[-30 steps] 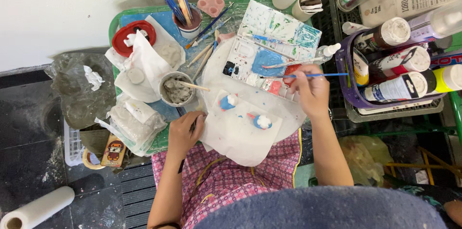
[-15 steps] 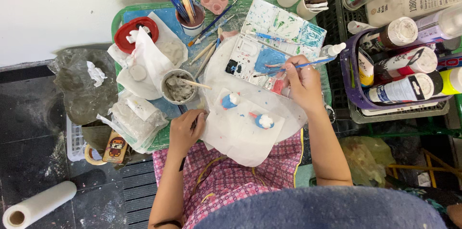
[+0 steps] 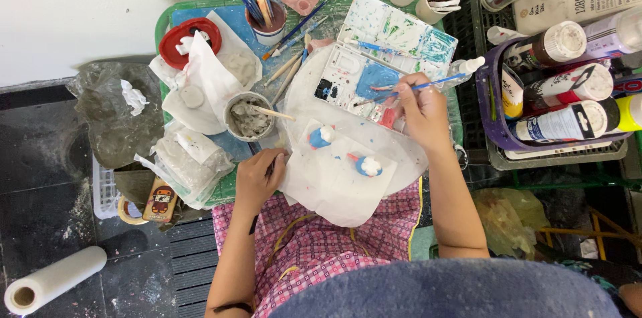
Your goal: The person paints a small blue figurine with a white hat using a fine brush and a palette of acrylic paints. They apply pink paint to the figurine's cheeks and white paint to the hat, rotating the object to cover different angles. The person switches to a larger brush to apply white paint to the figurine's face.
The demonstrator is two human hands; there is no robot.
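Head view: right hand [image 3: 422, 112] pinches a thin blue-handled paintbrush [image 3: 414, 87], its tip on the white plastic paint palette [image 3: 374, 64]. Left hand [image 3: 257, 177] curls around a dark thin tool, resting at the white paper sheet [image 3: 334, 184] bearing two small blue-and-white clay figures [image 3: 344, 151].

We see the scene in soft, even daylight, bright on the pale wall [image 3: 80, 10] and dim over the dark grey floor [image 3: 40, 177]. Shadows are faint and short. The crinkled clear plastic bag [image 3: 114, 117] shows mild glare. Focus is sharp centrally; the blue cloth [image 3: 455, 291] at the bottom edge looks perhaps slightly soft.
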